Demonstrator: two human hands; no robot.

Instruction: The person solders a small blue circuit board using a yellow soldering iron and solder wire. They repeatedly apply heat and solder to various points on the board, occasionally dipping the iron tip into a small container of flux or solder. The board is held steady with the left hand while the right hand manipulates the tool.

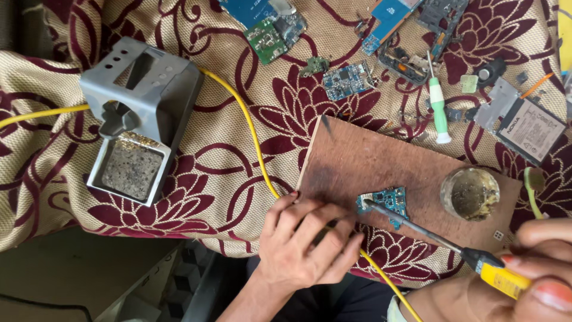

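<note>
The small blue circuit board [384,203] just past your left fingertips is likely light, stiff and fragile — steady it by its bare edges, never the components. Your left hand [307,241] lies palm-down, fingers loosely together, on the wooden board [363,164]; your right hand [539,268] pinches the yellow-handled soldering iron [441,241] — tip on the circuit board.

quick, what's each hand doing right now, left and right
Left hand: fingers curled, resting on the edge of the wooden board beside the small circuit board; whether it grips anything cannot be told.
Right hand: closed on the soldering iron.
</note>
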